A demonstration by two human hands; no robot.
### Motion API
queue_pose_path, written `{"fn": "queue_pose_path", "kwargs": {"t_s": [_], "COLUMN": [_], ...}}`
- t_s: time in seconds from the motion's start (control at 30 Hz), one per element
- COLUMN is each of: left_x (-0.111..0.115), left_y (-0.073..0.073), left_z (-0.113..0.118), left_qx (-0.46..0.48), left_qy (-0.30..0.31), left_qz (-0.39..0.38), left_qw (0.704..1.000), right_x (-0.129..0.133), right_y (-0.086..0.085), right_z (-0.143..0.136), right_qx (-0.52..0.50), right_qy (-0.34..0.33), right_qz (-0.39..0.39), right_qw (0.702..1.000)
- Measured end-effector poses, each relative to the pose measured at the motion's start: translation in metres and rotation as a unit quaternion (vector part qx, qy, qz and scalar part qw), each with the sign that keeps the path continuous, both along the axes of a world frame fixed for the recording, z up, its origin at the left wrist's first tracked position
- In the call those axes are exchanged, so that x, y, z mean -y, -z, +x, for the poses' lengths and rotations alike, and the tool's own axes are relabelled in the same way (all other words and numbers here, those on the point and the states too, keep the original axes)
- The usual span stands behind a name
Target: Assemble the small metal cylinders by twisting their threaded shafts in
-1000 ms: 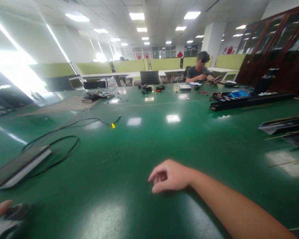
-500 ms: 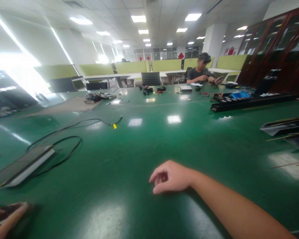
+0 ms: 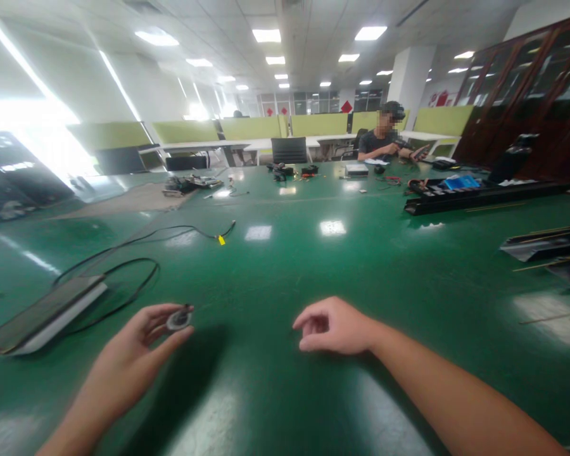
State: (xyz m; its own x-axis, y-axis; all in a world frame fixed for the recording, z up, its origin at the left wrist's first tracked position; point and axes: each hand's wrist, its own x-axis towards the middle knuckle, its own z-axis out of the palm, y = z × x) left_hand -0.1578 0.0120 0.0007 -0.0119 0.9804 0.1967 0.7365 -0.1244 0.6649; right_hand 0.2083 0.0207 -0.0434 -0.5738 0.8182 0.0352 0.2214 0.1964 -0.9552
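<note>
Between the thumb and fingertips of my left hand (image 3: 132, 351) is a small round grey disc-like part (image 3: 178, 319) with a dark piece at its upper edge; its exact kind is too blurred to make out. The hand is raised over the green table (image 3: 247, 285) and casts a shadow to its right. My right hand (image 3: 335, 326) hovers or rests low over the table right of centre, fingers curled loosely, a gap left between thumb and fingertips. Nothing shows in it.
A flat grey-and-white slab-like device (image 3: 47, 316) lies at the left, with a black cable (image 3: 154, 272) looped behind it. Long black metal channels (image 3: 479, 197) lie at the right. A person (image 3: 382, 139) sits at the table's far side, near scattered parts.
My left hand has come from the lower left corner toward the middle, bringing the round part into clear view. My right hand has risen slightly in the picture, its pose much the same.
</note>
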Motion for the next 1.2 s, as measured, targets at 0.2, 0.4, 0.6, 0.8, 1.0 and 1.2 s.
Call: {"fn": "queue_pose_path", "kwargs": {"t_s": [0.2,0.4,0.6,0.8,1.0,1.2], "left_x": [-0.024,-0.03,-0.027,-0.025,-0.024,-0.024], "left_y": [-0.002,0.022,0.039,0.039,0.036,0.037], "left_z": [0.119,0.149,0.136,0.138,0.139,0.139], "left_qx": [0.012,-0.014,0.001,0.015,0.044,0.058], "left_qy": [0.206,0.267,0.309,0.293,0.304,0.336], "left_qz": [0.009,0.06,0.046,0.044,0.021,0.019], "left_qw": [0.978,0.962,0.95,0.955,0.951,0.94], "right_x": [-0.017,-0.016,-0.006,-0.001,0.001,0.002], "right_y": [0.004,0.011,0.007,0.0,0.0,0.001], "right_z": [0.012,0.013,0.007,0.002,-0.003,-0.005], "right_qx": [0.047,0.106,0.103,0.113,0.104,0.1], "right_qy": [0.204,0.233,0.182,0.151,0.148,0.147], "right_qz": [0.095,0.195,0.245,0.251,0.252,0.259], "right_qw": [0.973,0.947,0.947,0.949,0.951,0.949]}}
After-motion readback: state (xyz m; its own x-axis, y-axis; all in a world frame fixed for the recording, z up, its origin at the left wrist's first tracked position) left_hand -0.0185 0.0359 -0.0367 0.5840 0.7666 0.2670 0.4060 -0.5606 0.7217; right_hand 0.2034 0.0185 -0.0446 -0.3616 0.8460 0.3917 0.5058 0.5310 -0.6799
